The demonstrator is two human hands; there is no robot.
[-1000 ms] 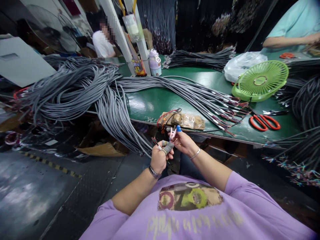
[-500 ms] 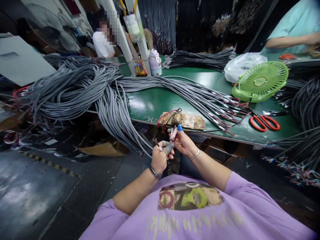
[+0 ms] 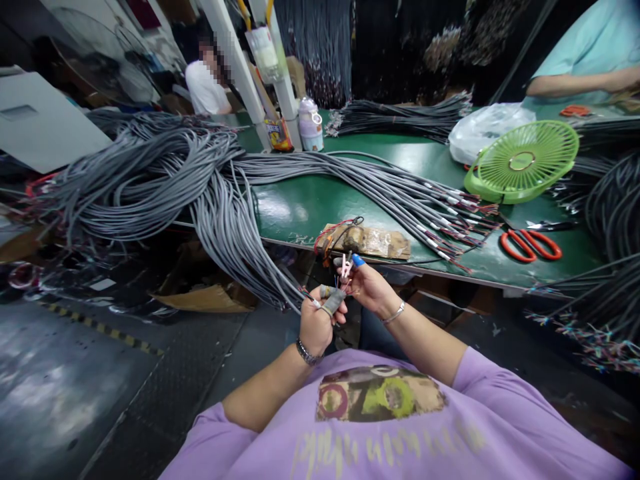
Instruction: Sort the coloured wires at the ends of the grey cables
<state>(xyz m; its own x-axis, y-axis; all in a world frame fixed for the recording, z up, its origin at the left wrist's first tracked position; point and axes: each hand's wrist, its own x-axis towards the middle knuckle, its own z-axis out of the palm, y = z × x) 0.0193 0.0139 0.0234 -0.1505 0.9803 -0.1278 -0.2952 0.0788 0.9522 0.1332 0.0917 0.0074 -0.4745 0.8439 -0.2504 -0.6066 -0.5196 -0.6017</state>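
Observation:
My left hand [image 3: 317, 323] is closed around the end of a grey cable [image 3: 309, 297], with grey coverings on the thumb and a finger. Thin coloured wires [image 3: 339, 283] stick up between my two hands, and their tips are too small to make out. Close by, my right hand [image 3: 374, 291] pinches a pale pink clip [image 3: 345, 267] at those wires. A blue finger cot [image 3: 357, 260] covers one of its fingertips. Just beyond the hands, at the bench edge, lies a taped cardboard piece [image 3: 385, 241] with red and black leads.
Grey cables [image 3: 145, 180] lie heaped at left and stretch across the green bench [image 3: 285, 207]. At right are orange-handled scissors [image 3: 530, 245], a green fan [image 3: 523, 162] and a plastic bag [image 3: 485, 130]. A bottle [image 3: 311, 125] stands near the posts. Two other people sit beyond.
My left hand has tilted slightly and the cable end now sits lower against it. The pink clip has turned a little in my right hand, which stays close to the wires.

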